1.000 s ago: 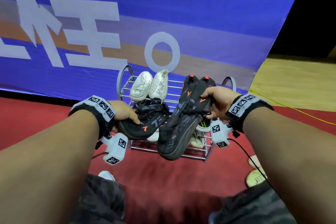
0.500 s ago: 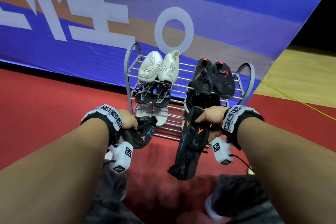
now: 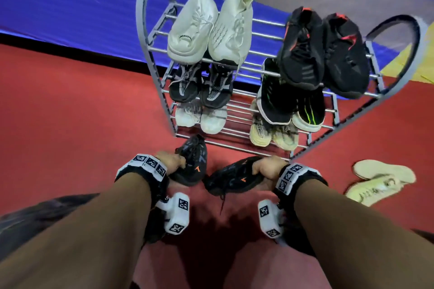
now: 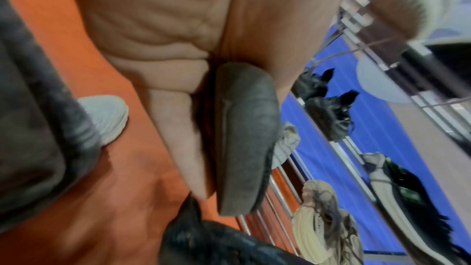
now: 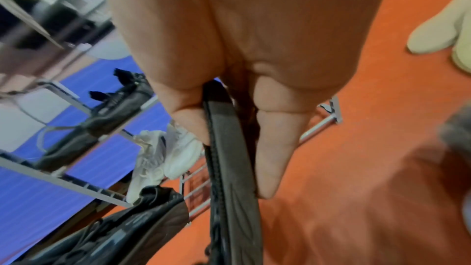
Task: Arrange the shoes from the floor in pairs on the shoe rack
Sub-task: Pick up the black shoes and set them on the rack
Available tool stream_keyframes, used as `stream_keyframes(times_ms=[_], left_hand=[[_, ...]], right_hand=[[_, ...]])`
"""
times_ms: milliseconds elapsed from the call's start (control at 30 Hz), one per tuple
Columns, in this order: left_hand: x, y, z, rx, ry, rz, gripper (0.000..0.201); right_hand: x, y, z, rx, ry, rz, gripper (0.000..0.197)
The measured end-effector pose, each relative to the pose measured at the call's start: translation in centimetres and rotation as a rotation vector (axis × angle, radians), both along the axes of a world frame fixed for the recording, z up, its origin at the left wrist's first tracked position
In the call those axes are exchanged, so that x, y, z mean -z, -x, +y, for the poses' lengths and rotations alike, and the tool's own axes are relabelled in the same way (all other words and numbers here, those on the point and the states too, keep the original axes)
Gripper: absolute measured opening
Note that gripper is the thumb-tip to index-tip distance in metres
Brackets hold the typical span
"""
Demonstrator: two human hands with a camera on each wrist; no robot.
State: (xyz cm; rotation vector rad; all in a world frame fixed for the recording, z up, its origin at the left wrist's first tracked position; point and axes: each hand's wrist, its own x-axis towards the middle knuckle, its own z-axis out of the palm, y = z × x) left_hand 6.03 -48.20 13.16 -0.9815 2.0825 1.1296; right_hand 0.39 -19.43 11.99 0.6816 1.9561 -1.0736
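Note:
My left hand (image 3: 172, 163) grips a black shoe with an orange mark (image 3: 193, 166) by its heel; its grey sole (image 4: 244, 138) fills the left wrist view. My right hand (image 3: 266, 168) holds the matching black shoe (image 3: 232, 179) by its edge, the sole (image 5: 229, 168) pinched between thumb and fingers. Both shoes hang low, just in front of the grey metal shoe rack (image 3: 256, 145). The rack carries white sneakers (image 3: 211, 28) and black-red shoes (image 3: 321, 51) on top, with more pairs on the lower tiers.
A cream pair of shoes (image 3: 378, 180) lies on the red carpet right of the rack. A white shoe (image 4: 107, 116) on my foot shows by my left leg. A blue banner (image 3: 70, 7) hangs behind the rack.
Both hands have dropped from rack height toward the floor in front of the bottom tier, carrying the black shoes. The view has tilted down and closer to the rack.

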Motion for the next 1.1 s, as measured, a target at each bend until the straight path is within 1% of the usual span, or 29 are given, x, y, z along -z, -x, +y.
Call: stream_keyframes(times_ms=[33, 67, 100, 167, 200, 267, 333, 367, 467, 533, 567, 600, 633, 667, 700, 800, 867, 933, 967, 1033, 1067, 1100], left_hand=[[1.3, 0.1, 0.1, -0.064, -0.041, -0.027, 0.011], [2.9, 0.3, 0.3, -0.154, -0.097, -0.044, 0.011], [4.1, 0.5, 0.6, -0.267, -0.185, -0.045, 0.008], [6.7, 0.9, 1.0, -0.523, -0.330, -0.044, 0.031], [7.5, 1.1, 1.3, -0.602, -0.362, -0.010, 0.033], [9.5, 1.4, 1.6, -0.720, -0.378, 0.031, 0.027], [11.3, 1.8, 1.6, -0.785, -0.417, 0.053, 0.022], [12.3, 1.9, 1.3, -0.796, -0.432, 0.047, 0.021], [14.4, 2.2, 0.3, -0.836, -0.541, 0.044, 0.031], [15.1, 2.2, -0.4, -0.879, -0.623, 0.066, 0.025], [15.6, 2.1, -0.7, -0.896, -0.651, 0.074, 0.027], [15.9, 2.1, -1.0, -0.906, -0.670, 0.088, 0.032], [16.2, 2.0, -1.2, -0.913, -0.662, 0.103, 0.043], [16.5, 1.9, -1.4, -0.918, -0.640, 0.117, 0.055], [16.6, 1.7, -1.5, -0.925, -0.621, 0.131, 0.061], [16.3, 1.4, -1.7, -0.933, -0.637, 0.181, 0.057], [15.7, 1.0, -2.1, -0.919, -0.653, 0.204, 0.055], [15.4, 0.5, -3.0, -0.885, -0.672, 0.205, 0.047], [15.3, 0.3, -3.5, -0.880, -0.676, 0.194, 0.043], [14.9, -0.1, -4.3, -0.881, -0.668, 0.174, 0.037], [14.7, -0.2, -4.4, -0.889, -0.676, 0.166, 0.035], [14.7, -0.3, -4.6, -0.911, -0.681, 0.162, 0.034]], right_hand=[[1.4, 0.1, 0.0, 0.019, -0.001, -0.002, 0.027], [2.9, 0.3, 0.2, 0.077, 0.005, -0.006, 0.025], [3.8, 0.2, 0.2, 0.160, 0.054, -0.018, 0.027], [6.3, 0.0, 0.5, 0.368, 0.160, -0.034, 0.031], [7.5, -0.1, 0.5, 0.478, 0.218, -0.047, 0.030], [9.6, 0.1, -0.1, 0.603, 0.314, -0.054, 0.028], [12.0, 0.4, -0.9, 0.672, 0.358, -0.062, 0.026], [13.0, 0.6, -1.4, 0.690, 0.366, -0.062, 0.027], [15.4, 1.2, -3.4, 0.687, 0.371, -0.071, 0.029], [17.1, 1.4, -4.5, 0.686, 0.392, -0.089, 0.051], [17.6, 1.4, -5.0, 0.700, 0.414, -0.093, 0.056], [18.2, 1.5, -5.4, 0.717, 0.429, -0.073, 0.050], [18.6, 1.6, -5.9, 0.726, 0.463, -0.059, 0.040], [18.9, 1.8, -6.4, 0.739, 0.500, -0.049, 0.036], [19.3, 2.1, -7.0, 0.758, 0.544, -0.046, 0.039], [19.9, 3.1, -9.1, 0.805, 0.679, -0.038, 0.049], [20.3, 3.9, -10.9, 0.815, 0.752, -0.042, 0.052], [20.7, 4.7, -13.1, 0.825, 0.807, -0.070, 0.046], [21.0, 5.0, -14.3, 0.817, 0.795, -0.107, 0.036], [21.5, 5.5, -16.6, 0.711, 0.653, -0.205, 0.010], [22.0, 5.5, -17.3, 0.638, 0.579, -0.240, 0.008], [22.6, 5.6, -17.8, 0.580, 0.534, -0.259, 0.012]])
